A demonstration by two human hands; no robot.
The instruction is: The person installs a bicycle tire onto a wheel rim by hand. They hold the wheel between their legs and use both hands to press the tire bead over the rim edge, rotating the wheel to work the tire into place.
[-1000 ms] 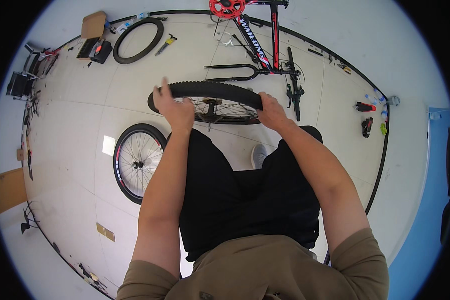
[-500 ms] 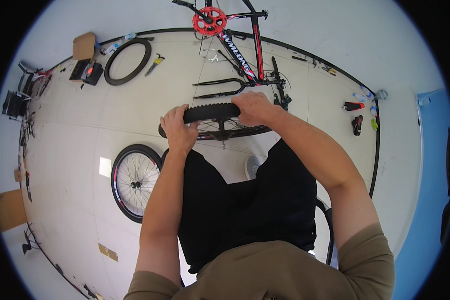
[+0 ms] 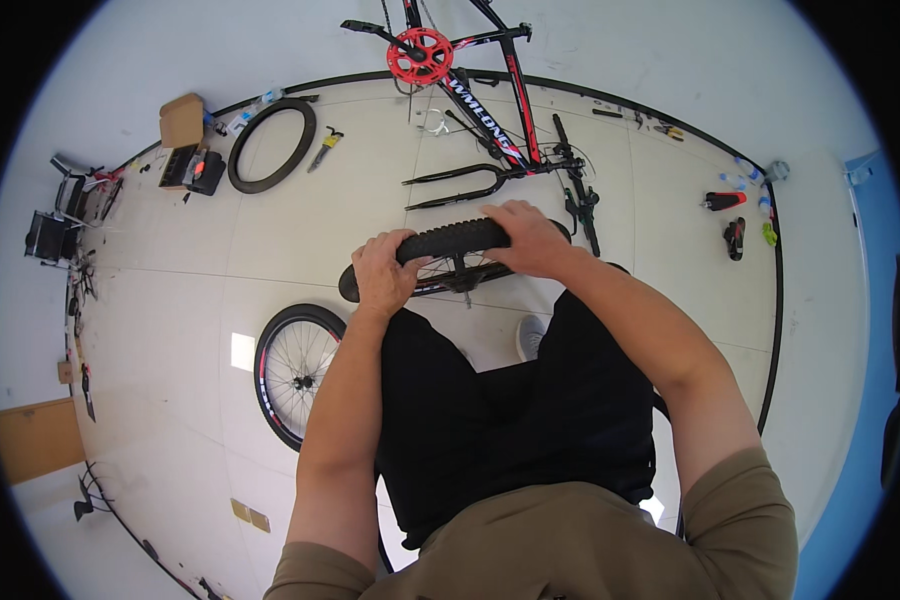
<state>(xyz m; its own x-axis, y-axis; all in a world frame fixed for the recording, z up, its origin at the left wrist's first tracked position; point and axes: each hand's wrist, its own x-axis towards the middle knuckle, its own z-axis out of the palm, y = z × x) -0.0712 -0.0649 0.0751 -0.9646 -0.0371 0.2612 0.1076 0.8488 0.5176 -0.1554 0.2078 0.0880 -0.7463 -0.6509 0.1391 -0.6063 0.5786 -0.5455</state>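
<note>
Bicycle wheel (image 3: 457,238) with a knobbly black tyre stands at the centre of the view, slightly above the middle, turned nearly edge-on so that its hub and some spokes show below the tread. Whether it touches the floor is hard to tell.

Left hand (image 3: 385,275) wraps the tyre toward its left end, fingers bent over the tread and thumb on the near side. Right hand (image 3: 532,242) grips farther right in the same way, fingers over the top and thumb beneath. Both are closed around the rubber, leaving a short stretch of tread bare between them and hiding the parts they cover.

Just above the wheel lies a black fork (image 3: 500,178), joined to a black and red bicycle frame (image 3: 482,118) with a red chainring (image 3: 420,56) at upper centre. The handlebar (image 3: 577,190) reaches down close to the right hand. Below, the knees in black trousers (image 3: 510,430) crowd the wheel's near side, with a grey shoe (image 3: 530,337) between them.

At centre left a second wheel (image 3: 303,383) lies flat, partly behind the left forearm. Upper left hold a loose tyre (image 3: 237,158), a yellow-handled tool (image 3: 325,145) and an open cardboard box (image 3: 182,120); right, a red and black saddle (image 3: 724,201).
</note>
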